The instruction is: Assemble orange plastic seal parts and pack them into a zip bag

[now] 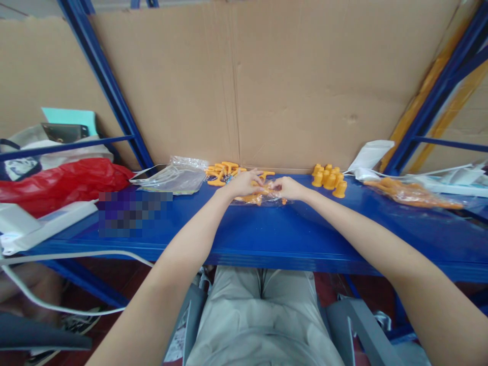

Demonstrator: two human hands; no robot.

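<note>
A clear plastic bag (249, 200) with orange plastic pieces inside lies on the blue tabletop in front of me. My left hand (243, 184) is at the bag's left side, its thumb and fingers partly closed on the film. From the right, my right hand (288, 188) pinches the bag's plastic between thumb and bent fingers. Just behind my left hand is a pile of orange T-shaped handles (223, 170), some with small metallic parts by them. Several orange flanged caps (327, 177) stand grouped to the right of my right hand.
Flat clear bags (183, 178) lie left of the handles. A filled bag of orange pieces (412, 192) rests at right, near a white packet (369, 157). Red plastic (76, 180) and a white power strip (49, 223) occupy the left. Cardboard (285, 86) walls the back between blue posts.
</note>
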